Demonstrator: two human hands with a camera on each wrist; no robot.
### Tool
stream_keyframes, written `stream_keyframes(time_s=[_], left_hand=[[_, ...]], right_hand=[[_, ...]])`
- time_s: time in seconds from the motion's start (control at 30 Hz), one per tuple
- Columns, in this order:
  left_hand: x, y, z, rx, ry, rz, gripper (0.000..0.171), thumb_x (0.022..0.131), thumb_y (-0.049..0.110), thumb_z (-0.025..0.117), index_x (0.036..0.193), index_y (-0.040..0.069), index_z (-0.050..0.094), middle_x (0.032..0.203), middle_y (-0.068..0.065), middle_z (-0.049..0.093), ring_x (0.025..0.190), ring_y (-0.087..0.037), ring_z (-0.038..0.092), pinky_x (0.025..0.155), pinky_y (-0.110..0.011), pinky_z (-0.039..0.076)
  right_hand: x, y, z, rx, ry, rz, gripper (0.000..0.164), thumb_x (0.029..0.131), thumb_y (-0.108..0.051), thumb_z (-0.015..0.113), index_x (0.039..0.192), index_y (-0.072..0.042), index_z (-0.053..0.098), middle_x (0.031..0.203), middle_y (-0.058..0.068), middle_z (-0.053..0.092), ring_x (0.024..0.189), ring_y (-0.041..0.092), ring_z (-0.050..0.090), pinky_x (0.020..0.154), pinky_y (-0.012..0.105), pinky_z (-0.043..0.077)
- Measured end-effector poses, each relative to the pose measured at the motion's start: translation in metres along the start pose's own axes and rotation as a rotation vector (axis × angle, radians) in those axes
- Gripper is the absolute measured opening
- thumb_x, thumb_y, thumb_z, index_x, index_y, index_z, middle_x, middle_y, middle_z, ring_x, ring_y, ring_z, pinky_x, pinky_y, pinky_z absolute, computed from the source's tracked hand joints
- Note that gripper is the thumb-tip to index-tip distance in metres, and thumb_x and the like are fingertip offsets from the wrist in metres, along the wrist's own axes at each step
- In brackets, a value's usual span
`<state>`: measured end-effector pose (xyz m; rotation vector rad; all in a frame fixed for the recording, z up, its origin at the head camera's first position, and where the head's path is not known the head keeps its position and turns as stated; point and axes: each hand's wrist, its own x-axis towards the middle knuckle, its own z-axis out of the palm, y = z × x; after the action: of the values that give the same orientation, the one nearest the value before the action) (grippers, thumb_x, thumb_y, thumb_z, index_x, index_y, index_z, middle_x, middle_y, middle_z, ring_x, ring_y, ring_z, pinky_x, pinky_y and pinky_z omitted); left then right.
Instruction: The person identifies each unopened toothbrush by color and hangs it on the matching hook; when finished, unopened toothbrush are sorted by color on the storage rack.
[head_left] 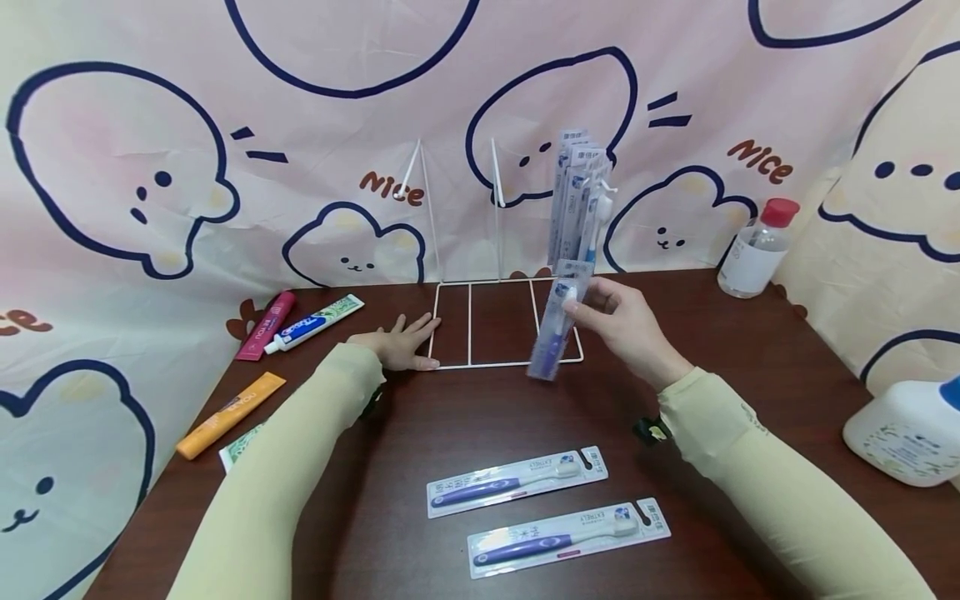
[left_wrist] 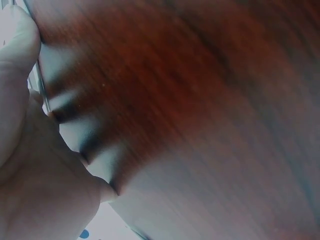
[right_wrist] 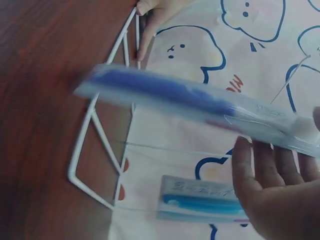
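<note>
My right hand (head_left: 628,323) pinches a purple packaged toothbrush (head_left: 553,329), held up tilted in front of a white wire rack (head_left: 510,364). Behind it, several packaged toothbrushes (head_left: 573,196) hang at the rack's right side. In the right wrist view the held toothbrush pack (right_wrist: 165,95) looks blurred, and a blue-handled pack (right_wrist: 200,202) hangs beyond the fingers. My left hand (head_left: 402,343) lies on the table with fingers spread, touching the left edge of the rack base. Two more purple toothbrush packs, one farther (head_left: 517,482) and one nearer (head_left: 570,537), lie on the table.
At the left lie a pink tube (head_left: 266,325), a blue-and-green toothpaste tube (head_left: 315,323), an orange tube (head_left: 231,415) and another tube partly under my left sleeve. On the right stand a red-capped bottle (head_left: 756,250) and a white bottle (head_left: 903,433). A printed cloth hangs behind.
</note>
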<state>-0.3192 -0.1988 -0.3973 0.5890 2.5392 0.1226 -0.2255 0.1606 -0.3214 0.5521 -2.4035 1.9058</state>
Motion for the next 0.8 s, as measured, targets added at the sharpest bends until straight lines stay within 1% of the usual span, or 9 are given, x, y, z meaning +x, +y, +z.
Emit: stream_keyframes(time_s=[0.1,0.2,0.3,0.4,0.47,0.57,0.7,0.8], left_hand=[[0.001,-0.001,0.0,-0.004,-0.004,0.004,0.087,0.087,0.063,0.041,0.148,0.024,-0.006,0.153,-0.001,-0.015,0.135,-0.041,-0.01,0.097,-0.068,0.004],[0.002,-0.002,0.0,-0.008,-0.008,0.003,0.087,0.086,0.064,0.041,0.148,0.024,-0.007,0.152,0.0,-0.016,0.135,-0.04,-0.011,0.098,-0.068,0.004],[0.002,-0.002,0.001,-0.011,-0.006,0.002,0.087,0.086,0.064,0.041,0.148,0.024,-0.007,0.152,0.0,-0.015,0.135,-0.04,-0.011,0.097,-0.068,0.004],[0.002,-0.004,0.002,-0.017,-0.006,-0.001,0.088,0.086,0.064,0.042,0.148,0.025,-0.006,0.152,0.0,-0.015,0.135,-0.04,-0.011,0.098,-0.068,0.004],[0.002,-0.005,0.002,-0.021,-0.005,0.002,0.088,0.086,0.064,0.042,0.148,0.025,-0.006,0.153,0.0,-0.014,0.135,-0.04,-0.011,0.097,-0.068,0.004],[0.002,-0.005,0.003,-0.027,-0.006,0.004,0.088,0.085,0.064,0.042,0.148,0.025,-0.006,0.153,0.0,-0.013,0.135,-0.04,-0.01,0.098,-0.067,0.004],[0.003,-0.005,0.002,-0.027,-0.003,0.003,0.089,0.085,0.065,0.043,0.148,0.025,-0.005,0.153,0.0,-0.011,0.135,-0.039,-0.01,0.099,-0.066,0.005],[0.003,-0.005,0.001,-0.018,0.002,0.002,0.089,0.085,0.066,0.042,0.148,0.025,-0.005,0.153,0.001,-0.012,0.136,-0.039,-0.01,0.099,-0.066,0.005]], right_hand=[[0.006,-0.009,0.007,-0.016,0.008,-0.066,0.041,0.087,-0.033,0.063,0.12,-0.01,0.056,0.118,0.005,0.058,0.1,0.022,0.058,0.084,0.039,0.047],[0.014,-0.024,0.016,-0.029,0.0,-0.129,0.035,0.09,-0.029,0.059,0.119,-0.009,0.055,0.118,0.005,0.058,0.099,0.021,0.058,0.083,0.04,0.048],[0.021,-0.045,0.027,-0.009,-0.019,-0.185,0.03,0.093,-0.021,0.056,0.118,-0.004,0.053,0.117,0.008,0.058,0.1,0.022,0.057,0.084,0.042,0.046],[0.027,-0.067,0.04,0.01,-0.046,-0.216,0.028,0.094,-0.014,0.052,0.119,-0.001,0.051,0.117,0.011,0.057,0.102,0.023,0.056,0.087,0.042,0.045],[0.03,-0.079,0.047,0.022,-0.052,-0.223,0.028,0.095,-0.013,0.051,0.119,0.001,0.05,0.117,0.013,0.057,0.102,0.024,0.056,0.087,0.042,0.045],[0.034,-0.088,0.055,0.021,-0.041,-0.203,0.029,0.096,-0.013,0.049,0.12,0.002,0.049,0.117,0.014,0.057,0.103,0.026,0.056,0.087,0.042,0.045],[0.04,-0.091,0.058,0.014,-0.017,-0.166,0.031,0.096,-0.016,0.049,0.121,0.001,0.049,0.117,0.013,0.058,0.104,0.025,0.056,0.088,0.041,0.045],[0.046,-0.087,0.058,0.024,-0.006,-0.162,0.03,0.095,-0.018,0.05,0.12,-0.002,0.051,0.115,0.011,0.059,0.103,0.023,0.056,0.088,0.041,0.044]])
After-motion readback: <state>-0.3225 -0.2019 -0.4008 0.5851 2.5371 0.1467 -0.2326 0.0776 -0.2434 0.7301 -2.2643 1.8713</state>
